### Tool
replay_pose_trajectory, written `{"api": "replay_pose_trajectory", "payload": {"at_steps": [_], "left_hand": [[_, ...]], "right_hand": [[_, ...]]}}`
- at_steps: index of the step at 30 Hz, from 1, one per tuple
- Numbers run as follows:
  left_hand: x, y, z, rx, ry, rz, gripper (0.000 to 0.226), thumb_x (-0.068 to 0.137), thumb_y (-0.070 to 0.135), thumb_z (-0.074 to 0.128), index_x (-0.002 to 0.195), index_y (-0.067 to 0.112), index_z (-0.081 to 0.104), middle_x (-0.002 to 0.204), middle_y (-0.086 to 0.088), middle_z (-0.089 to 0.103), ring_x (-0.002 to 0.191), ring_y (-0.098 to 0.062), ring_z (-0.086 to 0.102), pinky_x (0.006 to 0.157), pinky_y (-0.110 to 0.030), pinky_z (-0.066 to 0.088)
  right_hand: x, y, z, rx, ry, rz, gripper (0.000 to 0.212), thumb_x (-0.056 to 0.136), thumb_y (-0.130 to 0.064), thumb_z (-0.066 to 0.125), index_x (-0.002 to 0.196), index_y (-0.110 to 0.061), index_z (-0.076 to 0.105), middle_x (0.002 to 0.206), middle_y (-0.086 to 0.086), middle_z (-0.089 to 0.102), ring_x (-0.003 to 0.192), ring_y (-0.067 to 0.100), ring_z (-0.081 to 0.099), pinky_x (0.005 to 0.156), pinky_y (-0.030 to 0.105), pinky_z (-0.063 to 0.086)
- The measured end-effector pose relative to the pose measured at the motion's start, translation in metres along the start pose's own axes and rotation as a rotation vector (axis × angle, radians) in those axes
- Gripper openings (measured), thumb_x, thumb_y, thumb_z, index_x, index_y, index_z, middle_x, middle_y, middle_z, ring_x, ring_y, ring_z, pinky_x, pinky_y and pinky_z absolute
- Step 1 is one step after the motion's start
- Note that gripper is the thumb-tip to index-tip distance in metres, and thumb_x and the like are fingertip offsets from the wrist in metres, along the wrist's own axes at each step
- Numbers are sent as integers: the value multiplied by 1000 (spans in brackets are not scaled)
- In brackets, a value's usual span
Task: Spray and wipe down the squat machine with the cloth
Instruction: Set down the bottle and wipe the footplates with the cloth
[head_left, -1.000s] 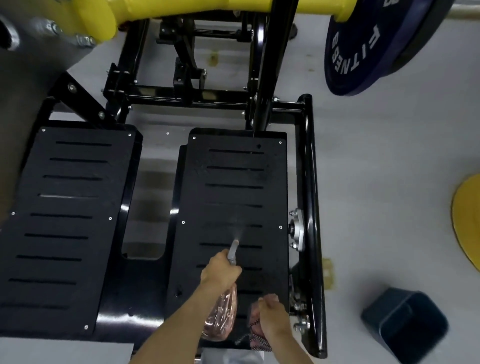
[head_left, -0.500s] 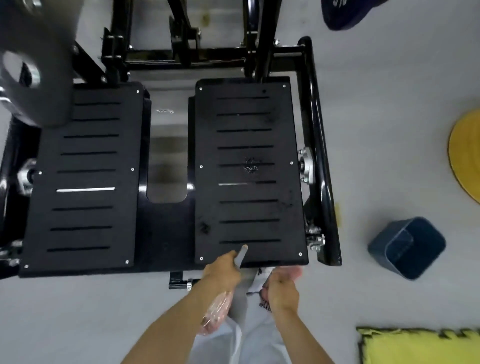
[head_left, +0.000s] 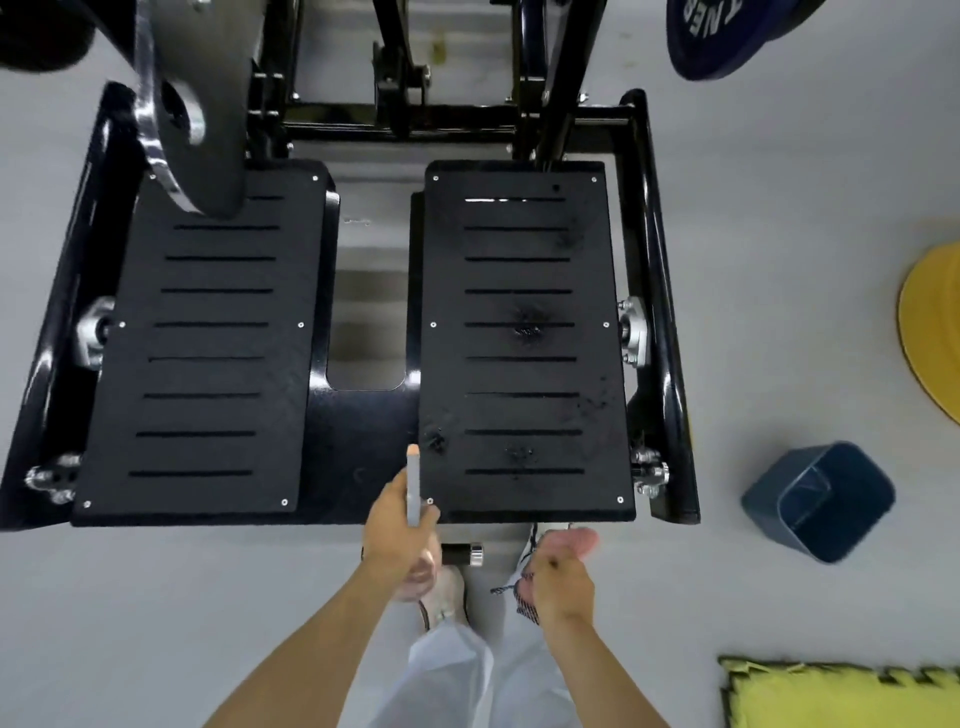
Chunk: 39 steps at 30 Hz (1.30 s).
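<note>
Squat machine of black steel lies on the pale floor directly ahead of us, its frame spreading across the upper half of the view. It carries two flat, slotted black plates side by side: the left footplate and the right footplate. Each plate's long axis runs straight away from us, with the slots lying across it.

Our left hand is wrapped around a clear pinkish spray bottle. Its grey nozzle points forward over the near left corner of the right footplate. Our right hand has its fingers curled around a bunched dark patterned cloth, which hangs from the palm; the fingertips are blurred. This hand sits just short of the right footplate's near edge, apart from it.

Dark wet patches dot the right footplate at its middle and near its closer end. The left footplate looks dry, as far as we can tell.

We judge wiping to be the next step. The wet plate lies forward of the cloth hand, which is the nearer one to its centre line. A straight reach along the plate's length would meet the closest patches first and the middle one after.
</note>
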<state>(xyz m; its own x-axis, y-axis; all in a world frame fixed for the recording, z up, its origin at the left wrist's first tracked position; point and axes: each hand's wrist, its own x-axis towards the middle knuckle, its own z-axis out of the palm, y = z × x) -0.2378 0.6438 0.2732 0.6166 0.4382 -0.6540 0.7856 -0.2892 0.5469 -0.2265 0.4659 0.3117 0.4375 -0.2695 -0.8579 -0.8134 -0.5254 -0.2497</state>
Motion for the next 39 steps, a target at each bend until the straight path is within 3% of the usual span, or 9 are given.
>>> {"api": "replay_pose_trajectory", "payload": {"at_steps": [3, 8, 12, 16, 20, 28, 32, 36, 39], "left_hand": [[17, -2, -21, 191, 171, -67, 26, 93, 25, 58, 116, 20, 49, 72, 1, 57, 64, -17, 55, 55, -28, 44], [39, 1, -44, 315, 325, -59, 67, 96, 46, 48, 150, 19, 19, 91, -9, 68, 79, -30, 65, 67, -36, 50], [53, 13, -55, 21, 330, 21, 82, 91, 30, 63, 151, 17, 10, 96, -1, 60, 85, -19, 60, 74, -33, 47], [62, 17, -54, -239, 248, -18, 68, 94, 12, 56, 149, 13, 15, 107, -9, 53, 96, -21, 56, 90, -41, 52], [64, 10, -46, -214, 247, 55, 78, 87, -5, 61, 149, 11, 16, 114, -9, 51, 109, -23, 55, 92, -41, 52], [57, -3, -36, -216, 266, -40, 94, 83, -5, 66, 152, 22, 7, 145, -12, 40, 131, -27, 43, 104, -42, 42], [44, 9, -16, -61, 281, -398, 85, 86, 0, 61, 150, 6, 6, 141, -20, 42, 126, -35, 46, 101, -46, 42], [18, 51, 13, -6, 76, -670, 40, 98, 9, 44, 137, 5, 45, 139, -15, 49, 122, -29, 51, 100, -34, 44], [3, 96, 42, -277, -225, -686, 41, 101, 27, 44, 135, 3, 46, 119, -16, 58, 94, -24, 55, 79, -33, 48]], "right_hand": [[-2, -11, 3, 25, -26, -21, 27, 94, -5, 40, 108, -10, 63, 71, -5, 54, 63, 8, 50, 49, 18, 37], [-1, -23, 17, -74, -48, -91, 27, 94, -5, 41, 103, -5, 66, 70, -5, 48, 67, 13, 49, 59, 24, 39], [2, -29, 22, -130, -65, -125, 25, 92, -3, 46, 101, -7, 70, 84, 4, 55, 83, 21, 51, 70, 23, 40], [4, -35, 20, -116, -59, -152, 30, 85, 4, 51, 87, -11, 77, 82, 4, 62, 70, 16, 56, 54, 17, 45], [6, -41, 15, -143, -27, -194, 31, 85, 4, 50, 89, -9, 78, 92, 13, 72, 88, 31, 66, 75, 35, 55], [23, -49, -6, -132, 31, -209, 40, 78, 7, 47, 75, -19, 77, 84, 2, 74, 79, 25, 67, 72, 43, 58], [35, -61, -35, -107, -6, -229, 40, 83, 8, 43, 86, -14, 76, 87, 5, 71, 71, 19, 62, 64, 32, 57], [49, -78, -74, -111, -141, -294, 40, 87, 6, 46, 115, -19, 60, 98, 0, 59, 76, 11, 55, 64, 17, 52], [54, -96, -103, 7, -210, -166, 59, 90, 10, 38, 137, -24, 45, 100, -5, 51, 87, 17, 54, 70, 32, 57]]}}
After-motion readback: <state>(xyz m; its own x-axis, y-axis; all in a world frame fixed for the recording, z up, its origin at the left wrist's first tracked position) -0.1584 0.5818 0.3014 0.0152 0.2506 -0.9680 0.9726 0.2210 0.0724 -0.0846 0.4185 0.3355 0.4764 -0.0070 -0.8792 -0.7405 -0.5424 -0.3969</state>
